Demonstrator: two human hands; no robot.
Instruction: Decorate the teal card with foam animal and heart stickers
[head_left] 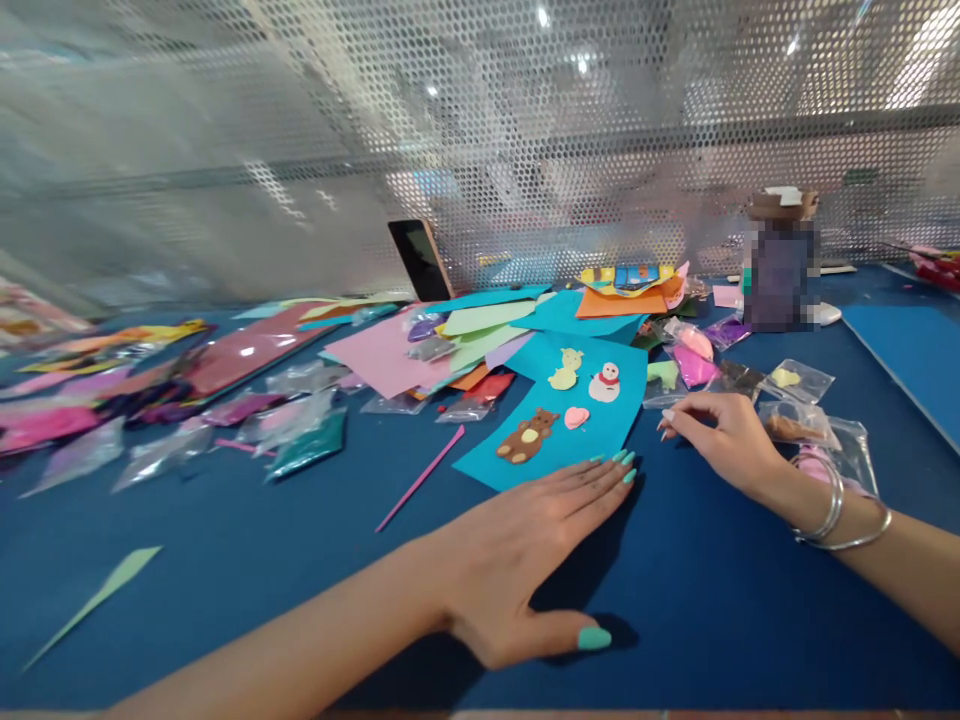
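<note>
Your left hand [536, 540] extends, released, at the blue sheet [604, 430]; your right hand [724, 440] curls, its grasp not determinable.

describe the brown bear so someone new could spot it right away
On the dark blue table lies a bright blue sheet, its near edge by the left hand. The brown bear is on its near left part; among the figures there, only it is brown, with a pale yellow belly.

A craft area is suggested by the blue worktop [300, 560], over which coloured paper [375, 355] and small plastic bags [309, 445] are strewn, and by the bright blue sheet [561, 400] decorated with little figures [527, 438]; everything is backed by a perforated metal screen [487, 130].
</note>
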